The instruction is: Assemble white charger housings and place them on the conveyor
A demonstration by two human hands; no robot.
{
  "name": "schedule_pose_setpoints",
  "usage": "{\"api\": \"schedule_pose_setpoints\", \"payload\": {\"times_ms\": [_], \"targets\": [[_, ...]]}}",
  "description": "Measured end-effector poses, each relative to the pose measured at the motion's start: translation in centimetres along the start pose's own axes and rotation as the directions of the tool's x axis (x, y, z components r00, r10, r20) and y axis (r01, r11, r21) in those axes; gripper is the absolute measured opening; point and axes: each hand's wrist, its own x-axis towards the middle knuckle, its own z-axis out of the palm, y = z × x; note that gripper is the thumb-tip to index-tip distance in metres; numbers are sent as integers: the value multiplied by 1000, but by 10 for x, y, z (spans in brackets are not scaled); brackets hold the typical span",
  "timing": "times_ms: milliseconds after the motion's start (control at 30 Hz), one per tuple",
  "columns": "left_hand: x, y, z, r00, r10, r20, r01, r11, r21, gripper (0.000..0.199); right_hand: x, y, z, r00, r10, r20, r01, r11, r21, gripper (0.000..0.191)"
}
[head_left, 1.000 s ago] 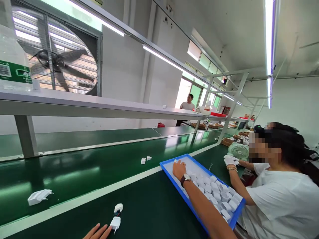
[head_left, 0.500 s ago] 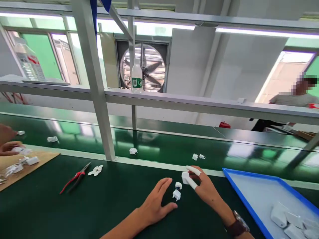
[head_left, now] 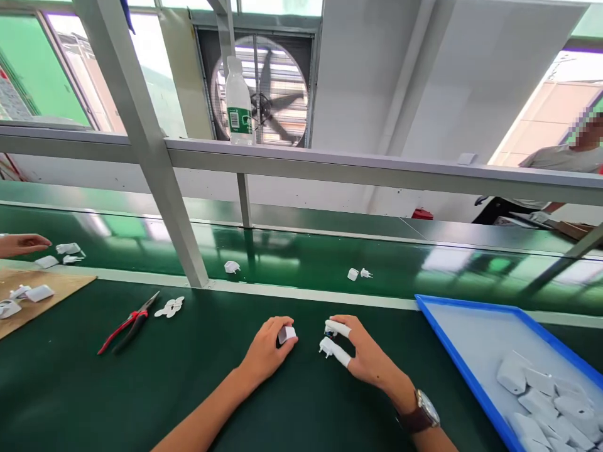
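My left hand [head_left: 267,346] is closed around a small white charger housing [head_left: 286,335], its box-like end showing between thumb and fingers. To the right, my right hand [head_left: 360,351] wears white covers on thumb and index finger. These two fingertips close on a white plug part [head_left: 326,346] with short prongs, and a small piece with dark innards sits against it under the index finger. How firmly they are gripped is hard to see. Both hands are just above the dark green worktop [head_left: 226,389], apart from each other.
Red-handled pliers [head_left: 129,325] and flat white pieces [head_left: 170,307] lie left. A blue-rimmed tray [head_left: 464,370] holds several white covers at right. White charger parts [head_left: 232,267] sit on the green belt [head_left: 292,251]. A co-worker's hand [head_left: 23,245] is far left, near a metal post [head_left: 155,163].
The white housing has passed from my right hand to my left. My right fingers have come down onto the pronged plug part. The view has tilted down, and the co-worker's hand has moved over the belt.
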Motion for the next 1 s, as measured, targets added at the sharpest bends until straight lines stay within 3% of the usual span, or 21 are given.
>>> {"api": "schedule_pose_setpoints", "payload": {"times_ms": [100,200,300,333,400,467,533,600,667,733,900,1000], "targets": [[1,-5,6,999,28,16,-29,999,40,37,-1,-9,11,994,-29,102,47,984,-172,48],[3,-3,5,995,98,-4,-97,993,67,45,2,-9,22,994,-27,110,53,969,-243,35],[1,9,1,970,205,-130,-205,979,14,42,1,-11,28,998,-48,-43,49,999,16,32],[-2,15,0,968,196,-158,-206,977,-50,40,0,-15,28,995,-36,-94,52,985,166,29],[-7,28,0,992,54,-113,-84,956,-280,40,-2,-27,26,992,-6,-125,63,886,459,21],[-11,41,2,987,-150,64,160,817,-554,43,-3,-40,24,996,-8,-91,66,751,656,13],[-13,50,2,928,-263,262,369,578,-727,46,-4,-52,24,998,-27,-59,63,646,761,12],[-12,54,1,884,-284,372,460,378,-804,50,-3,-59,27,998,-21,-58,59,593,803,18],[-12,56,-1,880,-291,376,458,308,-834,56,-3,-63,32,997,11,-76,54,601,797,20],[-12,56,-2,900,-303,312,411,356,-839,55,-2,-65,36,995,44,-90,39,658,752,19],[-17,55,2,952,-269,146,279,571,-772,36,-1,-68,35,978,86,-191,32,840,541,10],[-20,57,2,957,-253,146,273,598,-753,42,0,-67,31,960,73,-272,55,899,435,9]]}}
